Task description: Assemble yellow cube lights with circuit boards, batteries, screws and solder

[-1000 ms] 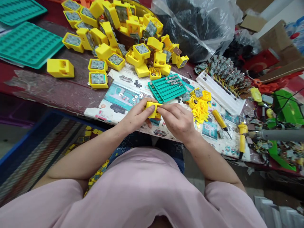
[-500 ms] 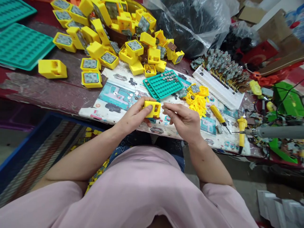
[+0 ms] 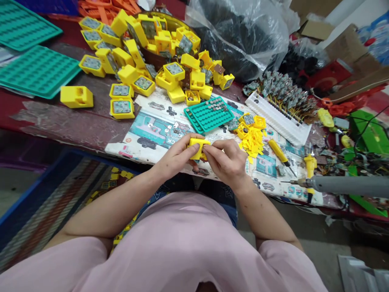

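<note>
My left hand (image 3: 179,156) is closed around a small yellow plastic housing (image 3: 196,148), thumb on its near face, just above the table's front edge. My right hand (image 3: 228,161) meets the housing's right end with pinched fingertips. Whatever lies between those fingertips is hidden. Just beyond the hands lie green dimpled trays (image 3: 212,117), the upper one carrying several small round metal cells (image 3: 216,104). To the right of them is a heap of small yellow plastic pieces (image 3: 252,142).
Yellow housings with grey circuit boards (image 3: 121,107) are piled at the back left. A yellow-handled screwdriver (image 3: 278,152) and a soldering iron (image 3: 310,166) lie right. Behind them stands a white foam rack (image 3: 276,117) of wired boards. Larger green trays (image 3: 39,73) lie far left.
My right hand has moved left, from a small gap away to touching the housing's right end. My left hand keeps its hold. The whole view has shifted slightly.
</note>
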The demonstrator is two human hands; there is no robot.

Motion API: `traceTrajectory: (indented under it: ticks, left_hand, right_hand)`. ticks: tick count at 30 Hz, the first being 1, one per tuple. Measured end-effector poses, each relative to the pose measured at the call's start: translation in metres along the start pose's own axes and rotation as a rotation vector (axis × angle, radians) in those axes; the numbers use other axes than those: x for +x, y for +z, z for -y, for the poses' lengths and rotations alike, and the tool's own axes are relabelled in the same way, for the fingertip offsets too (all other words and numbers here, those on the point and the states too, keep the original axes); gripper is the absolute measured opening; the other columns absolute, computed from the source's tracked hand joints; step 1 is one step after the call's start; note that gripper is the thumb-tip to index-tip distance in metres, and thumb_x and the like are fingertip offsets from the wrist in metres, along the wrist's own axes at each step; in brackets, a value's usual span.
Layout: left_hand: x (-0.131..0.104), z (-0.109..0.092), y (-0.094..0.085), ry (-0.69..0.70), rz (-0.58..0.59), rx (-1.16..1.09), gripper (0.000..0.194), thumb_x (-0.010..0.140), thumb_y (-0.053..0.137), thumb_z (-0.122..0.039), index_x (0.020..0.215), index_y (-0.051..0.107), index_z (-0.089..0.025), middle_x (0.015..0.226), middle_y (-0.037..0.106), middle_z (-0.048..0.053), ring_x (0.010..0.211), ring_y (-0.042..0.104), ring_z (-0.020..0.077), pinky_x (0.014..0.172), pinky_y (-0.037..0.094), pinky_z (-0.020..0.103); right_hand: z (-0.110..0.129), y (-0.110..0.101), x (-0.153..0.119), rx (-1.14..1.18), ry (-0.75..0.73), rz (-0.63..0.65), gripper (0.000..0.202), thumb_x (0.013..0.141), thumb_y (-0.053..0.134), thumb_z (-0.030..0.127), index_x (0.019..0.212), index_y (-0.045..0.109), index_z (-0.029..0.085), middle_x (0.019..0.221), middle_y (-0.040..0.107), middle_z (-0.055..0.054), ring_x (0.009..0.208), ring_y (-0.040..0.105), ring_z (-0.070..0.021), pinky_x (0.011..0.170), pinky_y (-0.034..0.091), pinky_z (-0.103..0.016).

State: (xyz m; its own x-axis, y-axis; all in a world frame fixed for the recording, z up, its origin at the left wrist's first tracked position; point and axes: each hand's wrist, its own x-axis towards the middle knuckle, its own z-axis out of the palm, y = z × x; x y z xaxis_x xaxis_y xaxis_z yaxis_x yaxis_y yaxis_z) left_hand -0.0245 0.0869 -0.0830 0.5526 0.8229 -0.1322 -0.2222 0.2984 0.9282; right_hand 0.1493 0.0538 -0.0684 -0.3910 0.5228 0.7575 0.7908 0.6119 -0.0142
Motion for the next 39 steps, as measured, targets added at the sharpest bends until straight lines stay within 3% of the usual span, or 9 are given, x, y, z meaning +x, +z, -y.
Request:
traceTrajectory:
  ticks: [4, 8, 12, 17, 20, 23, 30, 34, 39]
  left_hand:
    - [0.001, 0.003, -0.007, 0.005, -0.017, 0.03, 0.048, 0.082, 0.065, -0.05, 0.116, 0.053, -0.018, 0.103, 0.06, 0.006, 0.09, 0.066, 0.0213, 0.05, 0.06, 0.024]
    - [0.002, 0.003, -0.016, -0.006, -0.06, 0.04, 0.047, 0.083, 0.063, -0.051, 0.117, 0.051, -0.019, 0.109, 0.063, 0.007, 0.084, 0.069, 0.02, 0.05, 0.058, 0.023]
    - [0.003, -0.003, -0.02, -0.008, -0.064, 0.02, 0.054, 0.08, 0.065, -0.053, 0.118, 0.049, -0.018, 0.114, 0.062, 0.009, 0.08, 0.07, 0.0199, 0.049, 0.057, 0.024]
    - [0.0, -0.01, -0.023, -0.001, -0.065, 0.014, 0.055, 0.079, 0.066, -0.052, 0.117, 0.047, -0.018, 0.112, 0.062, 0.009, 0.081, 0.07, 0.0201, 0.05, 0.056, 0.024]
    - [0.0, -0.012, -0.025, 0.011, -0.067, 0.004, 0.053, 0.079, 0.066, -0.052, 0.116, 0.049, -0.018, 0.114, 0.062, 0.01, 0.085, 0.07, 0.0211, 0.048, 0.055, 0.022]
    - [0.001, -0.012, -0.027, 0.002, -0.081, -0.025, 0.051, 0.078, 0.067, -0.051, 0.114, 0.05, -0.018, 0.109, 0.063, 0.009, 0.086, 0.071, 0.022, 0.045, 0.054, 0.021]
    - [0.008, -0.008, -0.024, -0.02, -0.084, -0.113, 0.054, 0.077, 0.069, -0.05, 0.116, 0.049, -0.018, 0.108, 0.065, 0.009, 0.082, 0.071, 0.0222, 0.043, 0.053, 0.022]
    - [0.009, -0.008, -0.014, -0.014, -0.073, -0.08, 0.053, 0.076, 0.071, -0.048, 0.114, 0.05, -0.018, 0.111, 0.063, 0.009, 0.084, 0.07, 0.022, 0.044, 0.055, 0.023]
    - [0.006, -0.008, -0.002, 0.026, -0.051, 0.002, 0.047, 0.076, 0.073, -0.042, 0.111, 0.051, -0.019, 0.099, 0.061, 0.004, 0.085, 0.068, 0.0195, 0.047, 0.057, 0.02]
  right_hand:
    - [-0.004, -0.005, 0.006, 0.053, -0.014, 0.095, 0.009, 0.089, 0.066, 0.019, 0.096, 0.07, 0.02, 0.084, 0.071, -0.004, 0.075, 0.064, -0.0133, 0.068, 0.052, -0.026]
    - [-0.033, 0.003, 0.031, 0.219, 0.25, 0.219, 0.016, 0.095, 0.058, 0.026, 0.094, 0.074, 0.023, 0.087, 0.074, -0.002, 0.078, 0.067, -0.0121, 0.072, 0.053, -0.025]
    - [-0.079, 0.04, 0.063, 0.008, 0.456, 0.446, 0.016, 0.091, 0.061, 0.026, 0.095, 0.077, 0.023, 0.097, 0.072, -0.005, 0.094, 0.066, -0.0211, 0.084, 0.052, -0.035]
    - [-0.115, 0.083, 0.08, -0.166, 0.527, 0.631, 0.022, 0.089, 0.061, 0.027, 0.105, 0.076, 0.024, 0.111, 0.069, -0.01, 0.108, 0.06, -0.0295, 0.086, 0.05, -0.042]
    - [-0.123, 0.093, 0.079, -0.133, 0.532, 0.554, 0.011, 0.08, 0.07, 0.023, 0.089, 0.077, 0.022, 0.101, 0.07, -0.009, 0.101, 0.062, -0.0284, 0.082, 0.051, -0.041]
    - [-0.113, 0.084, 0.074, -0.024, 0.516, 0.392, 0.005, 0.075, 0.074, 0.018, 0.079, 0.074, 0.02, 0.086, 0.071, -0.005, 0.083, 0.064, -0.0219, 0.076, 0.051, -0.037]
    - [-0.026, 0.021, 0.043, 0.368, 0.33, 0.081, 0.003, 0.086, 0.068, 0.022, 0.088, 0.072, 0.022, 0.077, 0.074, 0.003, 0.062, 0.065, -0.0091, 0.061, 0.052, -0.022]
    - [-0.006, 0.007, 0.025, 0.245, 0.144, 0.024, 0.014, 0.086, 0.067, 0.013, 0.095, 0.07, 0.023, 0.088, 0.075, -0.002, 0.08, 0.07, -0.0127, 0.073, 0.056, -0.025]
    - [-0.011, 0.003, 0.015, -0.057, -0.007, -0.027, 0.014, 0.085, 0.069, 0.015, 0.095, 0.069, 0.026, 0.079, 0.068, -0.001, 0.069, 0.06, -0.0116, 0.061, 0.048, -0.024]
